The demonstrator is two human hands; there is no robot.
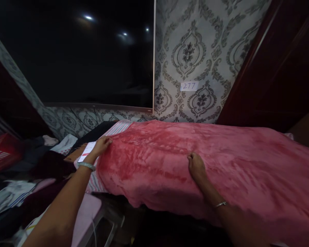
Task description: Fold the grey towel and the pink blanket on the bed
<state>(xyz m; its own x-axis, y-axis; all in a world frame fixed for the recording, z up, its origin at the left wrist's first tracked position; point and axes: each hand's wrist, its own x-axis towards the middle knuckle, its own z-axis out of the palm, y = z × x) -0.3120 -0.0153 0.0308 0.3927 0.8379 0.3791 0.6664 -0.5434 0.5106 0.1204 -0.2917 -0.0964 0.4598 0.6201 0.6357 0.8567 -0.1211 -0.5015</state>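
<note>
A pink plush blanket [154,164] lies spread over a long raised surface below the wall, with soft creases and darker brushed patches. Fingers closed, my left hand [103,145] pinches the blanket at its left edge. A striped cloth [120,127] shows from under that edge. Farther right, my right hand [196,166] has its fingers curled in on the blanket's middle and appears to grip a bit of the fabric. Its fingertips are partly hidden. Beside my left wrist lies a phone with a lit white screen [86,151].
A large dark television [92,55] hangs on the patterned wall, near a paper marked 277 [189,86]. At left are heaped clothes [12,192] and a red box [5,152]. A pink-topped stool or small table [89,209] stands below my left arm.
</note>
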